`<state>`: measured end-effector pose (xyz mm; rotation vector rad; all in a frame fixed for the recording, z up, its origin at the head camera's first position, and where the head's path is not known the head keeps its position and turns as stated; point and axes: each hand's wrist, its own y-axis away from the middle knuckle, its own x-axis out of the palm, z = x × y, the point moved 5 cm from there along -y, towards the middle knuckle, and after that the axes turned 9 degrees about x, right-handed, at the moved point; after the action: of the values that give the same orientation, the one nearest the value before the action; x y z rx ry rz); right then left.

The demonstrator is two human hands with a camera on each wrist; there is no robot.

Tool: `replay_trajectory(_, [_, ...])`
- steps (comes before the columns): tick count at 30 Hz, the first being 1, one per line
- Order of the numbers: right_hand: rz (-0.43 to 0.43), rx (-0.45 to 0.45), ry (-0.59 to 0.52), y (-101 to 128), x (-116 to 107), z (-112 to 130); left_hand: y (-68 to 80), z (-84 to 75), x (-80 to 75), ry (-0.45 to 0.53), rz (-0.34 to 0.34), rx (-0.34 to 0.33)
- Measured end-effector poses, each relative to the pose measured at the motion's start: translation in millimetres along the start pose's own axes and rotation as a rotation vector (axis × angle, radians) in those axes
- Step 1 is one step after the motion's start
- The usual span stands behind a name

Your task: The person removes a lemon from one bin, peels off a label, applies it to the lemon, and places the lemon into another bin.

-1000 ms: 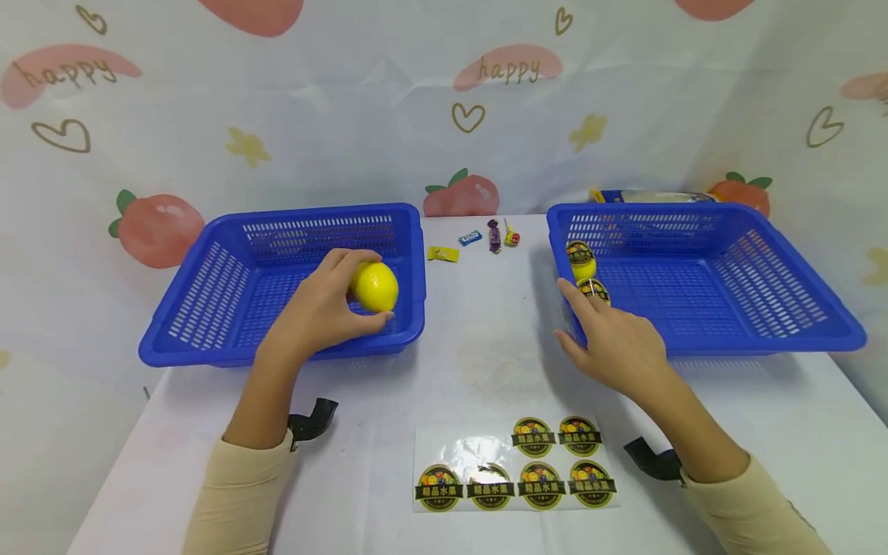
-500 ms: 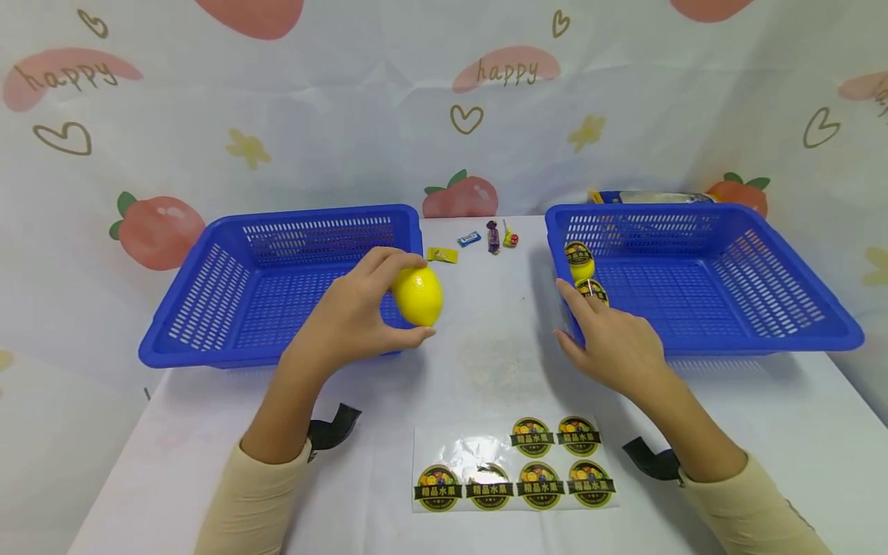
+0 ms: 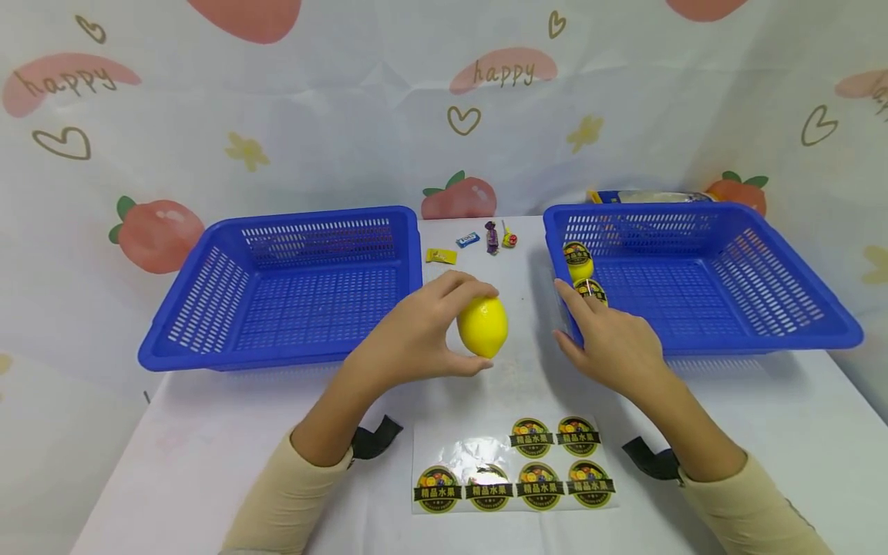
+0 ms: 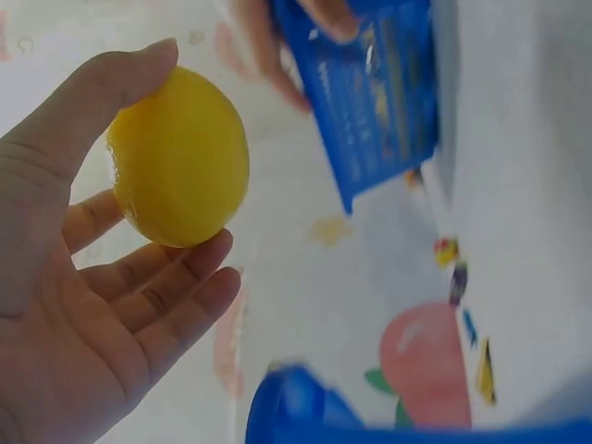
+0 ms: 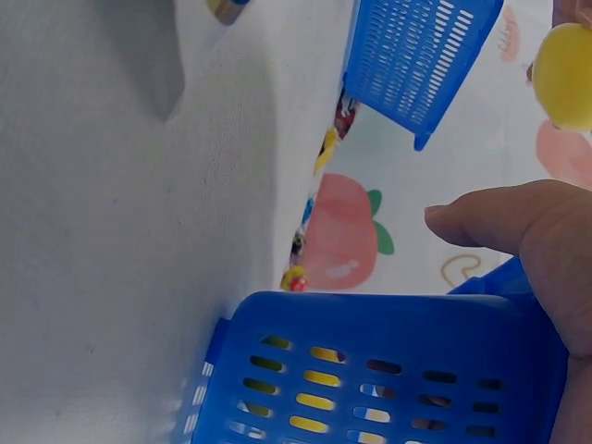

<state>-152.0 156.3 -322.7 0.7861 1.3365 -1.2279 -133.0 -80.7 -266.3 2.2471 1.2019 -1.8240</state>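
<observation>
Two blue baskets are standing on the tabletop (image 3: 208, 432), the left basket (image 3: 208, 308) near the left edge and the right basket (image 3: 763, 339) near the right edge. The left hand (image 3: 409, 347) is holding a yellow lemon (image 3: 482, 327) above the middle of the tabletop, between both baskets, with thumb and fingers curling around it. The right hand (image 3: 613, 347) is resting with relaxed fingers on the near left corner of the right basket, just beside two labelled lemons (image 3: 583, 274) lying inside. A sticker sheet (image 3: 513, 466) is lying at the near edge. Some small candies (image 3: 479, 240) are lying toward the far edge.
</observation>
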Motion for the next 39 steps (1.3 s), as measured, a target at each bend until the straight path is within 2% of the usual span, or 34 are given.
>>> replay_trajectory(3, [0.001, 0.001, 0.003, 0, 0, 0, -4.7, -4.0, 14.2, 0.013, 0.062, -0.004])
replay_trajectory(6, [0.001, 0.004, 0.001, 0, 0, 0, -8.1, -5.5, 29.6, 0.023, 0.161, -0.042])
replay_trajectory(10, [-0.002, 0.006, -0.001, 0, 0, -1, -8.4, -0.6, 51.3, 0.023, 0.292, -0.104])
replay_trajectory(13, [-0.001, 0.007, -0.002, 0, 0, -1, -7.3, 6.5, 64.9, 0.001, 0.345, -0.126])
replay_trajectory(23, [0.017, 0.006, -0.004, 0, 0, -1, -5.2, 21.8, 81.3, -0.069, 0.379, -0.147])
replay_trajectory(31, [0.015, 0.011, -0.004, -1, -1, -1, -1.0, 30.8, 93.8, -0.030, 0.425, -0.189])
replay_trajectory(39, [0.025, 0.014, 0.001, -1, -1, -1, 0.3, 33.1, 95.1, -0.006, 0.423, -0.220])
